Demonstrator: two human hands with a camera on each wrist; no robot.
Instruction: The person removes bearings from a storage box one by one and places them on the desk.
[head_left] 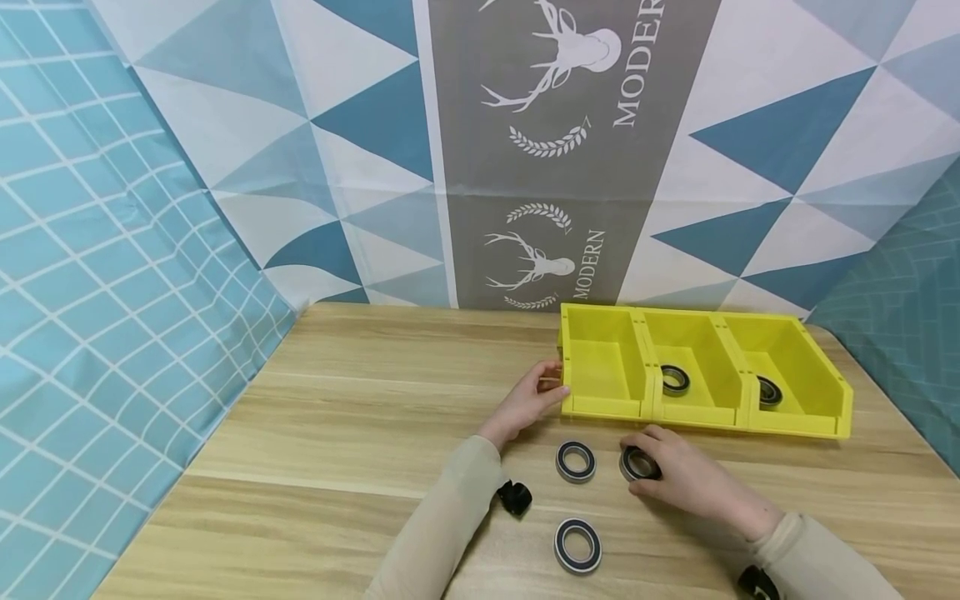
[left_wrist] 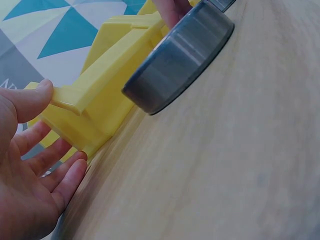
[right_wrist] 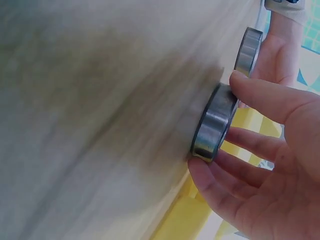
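Observation:
At the yellow three-compartment bin [head_left: 609, 407], my left hand [head_left: 527, 400] holds the left end, its thumb [left_wrist: 37, 100] on the front corner and its fingers by the side wall. My right hand [head_left: 686, 475] grips a ball bearing [head_left: 628, 473] in front of the bin; thumb and fingertips span its outer rim. In the right wrist view this bearing [right_wrist: 216, 122] shows a shiny metal edge. A second bearing [head_left: 576, 443] lies flat on the table between the hands, and a third [head_left: 577, 569] lies nearer to me.
One bearing [head_left: 685, 382] leans in the bin's middle compartment and another [head_left: 769, 392] sits in the right one, partly hidden by a divider. The wooden table [head_left: 322, 433] meets a patterned cloth [head_left: 375, 150] at the back. Black straps [head_left: 515, 497] are on both wrists.

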